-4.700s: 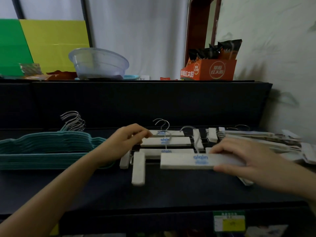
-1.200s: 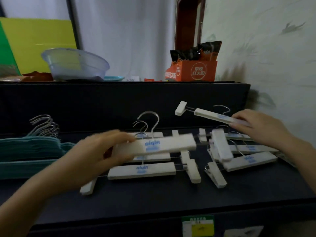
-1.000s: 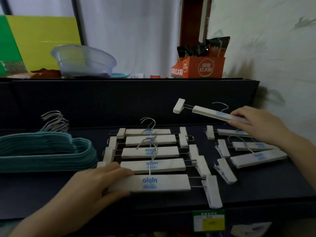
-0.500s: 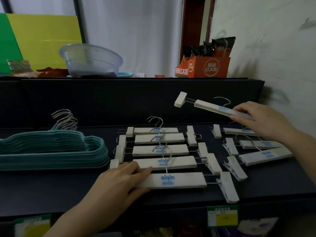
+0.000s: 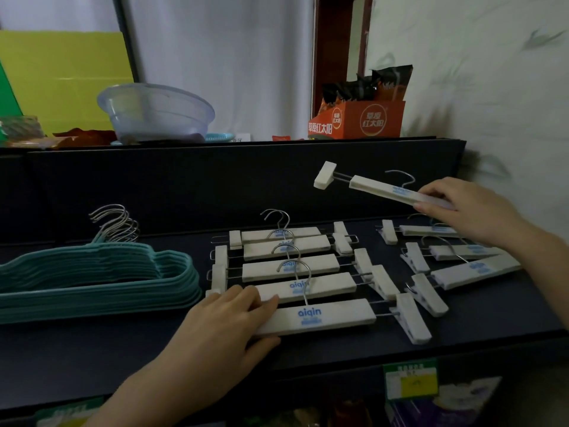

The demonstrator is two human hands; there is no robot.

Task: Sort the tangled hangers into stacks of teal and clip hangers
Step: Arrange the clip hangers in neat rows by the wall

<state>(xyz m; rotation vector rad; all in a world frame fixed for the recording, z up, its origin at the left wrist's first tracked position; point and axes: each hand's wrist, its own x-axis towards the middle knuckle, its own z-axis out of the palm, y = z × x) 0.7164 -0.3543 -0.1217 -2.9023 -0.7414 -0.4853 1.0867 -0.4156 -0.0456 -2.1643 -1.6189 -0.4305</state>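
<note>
A stack of teal hangers [image 5: 101, 275] lies at the left of the dark shelf [image 5: 92, 343]. In the middle, several white clip hangers [image 5: 292, 263] lie in an overlapping row. My left hand [image 5: 224, 325] holds the left end of the nearest clip hanger [image 5: 323, 315], thumb under its front edge. My right hand [image 5: 465, 208] grips a raised clip hanger [image 5: 385, 189] by its right end, in the air above three loose clip hangers [image 5: 455, 260] at the right.
On the upper ledge stand a clear plastic bowl [image 5: 154, 112] and an orange snack box [image 5: 357, 118]. A white wall [image 5: 492, 72] closes the right side. Price labels [image 5: 411, 382] hang below the shelf's front edge.
My left hand carried a clip hanger down and laid it at the front of the middle row, where it still holds it. My right hand keeps its hanger raised, almost unmoved.
</note>
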